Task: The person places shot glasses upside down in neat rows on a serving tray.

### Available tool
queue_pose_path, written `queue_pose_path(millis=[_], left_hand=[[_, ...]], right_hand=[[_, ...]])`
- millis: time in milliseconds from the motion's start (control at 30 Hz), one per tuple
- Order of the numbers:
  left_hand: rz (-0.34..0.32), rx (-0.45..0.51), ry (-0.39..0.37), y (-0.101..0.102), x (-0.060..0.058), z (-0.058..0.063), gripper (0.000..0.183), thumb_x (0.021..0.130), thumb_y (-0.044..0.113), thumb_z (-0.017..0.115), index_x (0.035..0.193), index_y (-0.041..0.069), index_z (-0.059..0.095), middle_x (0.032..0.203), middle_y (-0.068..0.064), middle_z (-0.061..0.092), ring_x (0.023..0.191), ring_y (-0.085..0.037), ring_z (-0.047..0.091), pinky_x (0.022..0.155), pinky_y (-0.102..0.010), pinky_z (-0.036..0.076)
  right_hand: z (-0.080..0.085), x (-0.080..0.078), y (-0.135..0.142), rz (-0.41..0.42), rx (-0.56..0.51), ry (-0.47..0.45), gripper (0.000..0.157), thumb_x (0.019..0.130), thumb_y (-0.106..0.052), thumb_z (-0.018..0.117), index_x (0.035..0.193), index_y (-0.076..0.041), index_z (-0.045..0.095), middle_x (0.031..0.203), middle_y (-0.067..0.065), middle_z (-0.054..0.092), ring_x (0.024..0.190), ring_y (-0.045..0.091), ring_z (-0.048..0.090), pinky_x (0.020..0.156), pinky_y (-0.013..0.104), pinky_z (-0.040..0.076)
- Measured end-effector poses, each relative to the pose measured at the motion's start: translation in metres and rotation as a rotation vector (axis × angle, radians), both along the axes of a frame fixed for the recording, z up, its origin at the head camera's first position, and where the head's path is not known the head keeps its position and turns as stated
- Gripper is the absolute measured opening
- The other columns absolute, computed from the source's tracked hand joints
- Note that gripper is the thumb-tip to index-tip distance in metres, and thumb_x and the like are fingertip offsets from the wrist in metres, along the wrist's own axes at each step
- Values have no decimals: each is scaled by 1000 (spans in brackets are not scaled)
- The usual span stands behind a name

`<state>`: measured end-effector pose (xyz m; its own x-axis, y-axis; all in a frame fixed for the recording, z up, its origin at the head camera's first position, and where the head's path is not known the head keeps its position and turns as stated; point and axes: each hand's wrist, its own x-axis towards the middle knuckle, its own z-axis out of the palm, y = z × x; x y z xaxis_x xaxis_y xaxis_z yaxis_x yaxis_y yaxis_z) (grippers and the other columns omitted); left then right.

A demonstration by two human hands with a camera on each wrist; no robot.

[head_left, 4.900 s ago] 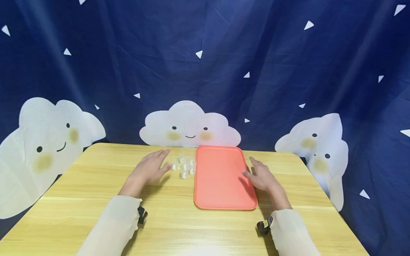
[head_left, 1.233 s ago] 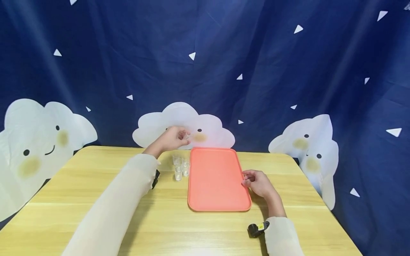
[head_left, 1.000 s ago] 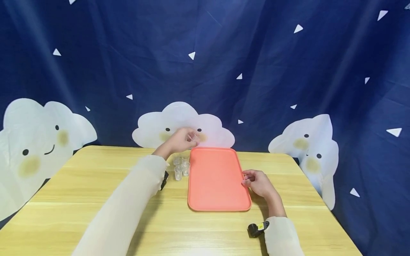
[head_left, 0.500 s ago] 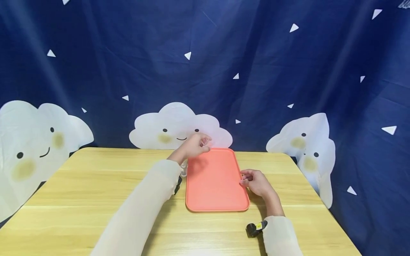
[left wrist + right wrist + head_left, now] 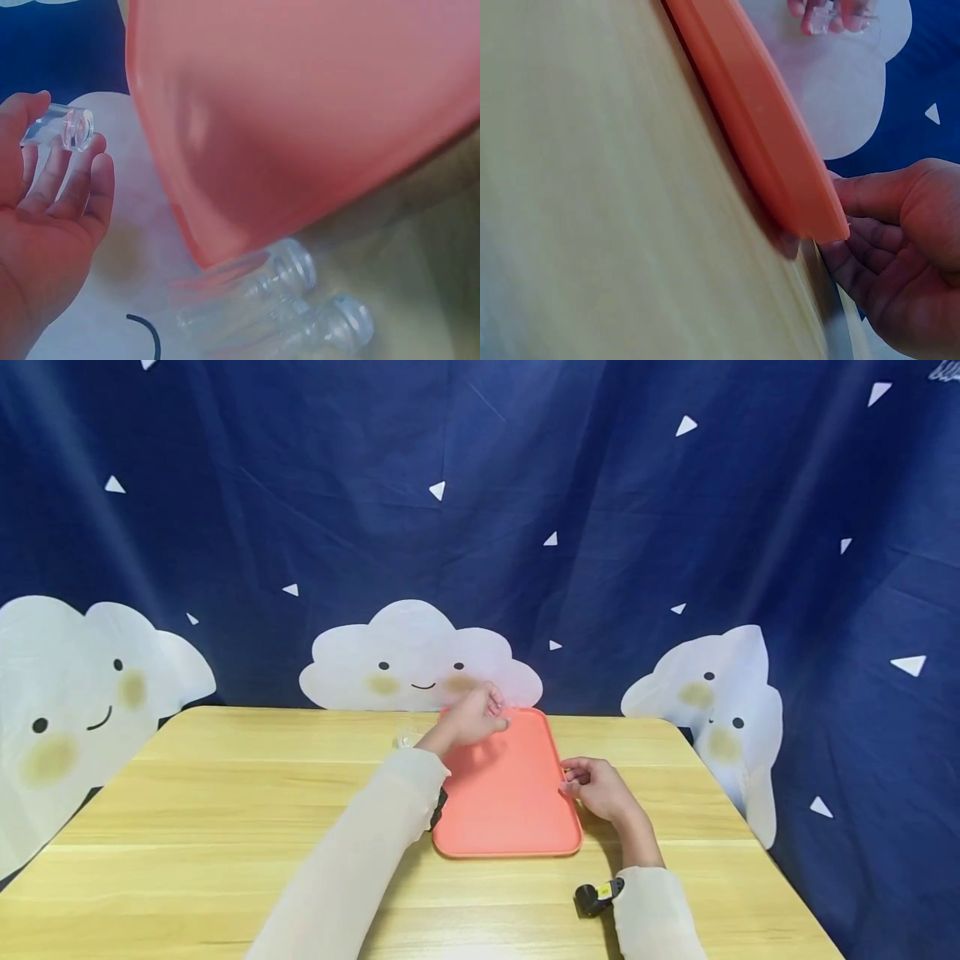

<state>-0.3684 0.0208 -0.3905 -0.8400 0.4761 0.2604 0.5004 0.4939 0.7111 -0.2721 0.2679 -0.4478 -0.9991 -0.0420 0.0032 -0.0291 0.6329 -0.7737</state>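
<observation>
My left hand (image 5: pixel 472 718) is over the far left part of a coral-red tray (image 5: pixel 510 827). Between its thumb and fingers it holds a small clear shot glass (image 5: pixel 64 126), seen best in the left wrist view. At the tray's right side, my right hand (image 5: pixel 600 787) pinches the edge, thumb at the rim and fingers curled at the underside, as the right wrist view shows. More clear shot glasses (image 5: pixel 405 741) stand just left of the tray, partly hidden by my left forearm; two glass bases (image 5: pixel 349 322) show in the left wrist view.
The tray lies on a light wooden table (image 5: pixel 225 827). Behind the table's far edge hangs a dark blue curtain (image 5: pixel 337 485) with white clouds and triangles. A small black camera (image 5: pixel 592 900) sits at my right wrist.
My left hand has picked up a shot glass and carried it rightward from beyond the group to over the tray. My right hand, earlier open beside the tray, now grips its edge.
</observation>
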Motion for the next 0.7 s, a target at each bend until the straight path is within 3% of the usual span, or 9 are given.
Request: queue_pose_path(millis=[433, 700], left_hand=[[41, 50, -77, 9, 4, -19, 23, 82, 13, 72, 99, 3, 60, 90, -4, 61, 84, -15, 57, 77, -26, 48], [52, 60, -101, 13, 4, -22, 21, 80, 6, 72, 99, -2, 66, 84, -1, 62, 77, -13, 53, 73, -24, 46]], right_hand=[[-3, -1, 0, -15, 6, 9, 35, 84, -1, 67, 119, -1, 61, 91, 5, 64, 83, 18, 58, 72, 30, 51], [-1, -2, 0, -2, 10, 18, 35, 84, -2, 68, 119, -1, 61, 91, 4, 64, 83, 18, 59, 73, 30, 51]])
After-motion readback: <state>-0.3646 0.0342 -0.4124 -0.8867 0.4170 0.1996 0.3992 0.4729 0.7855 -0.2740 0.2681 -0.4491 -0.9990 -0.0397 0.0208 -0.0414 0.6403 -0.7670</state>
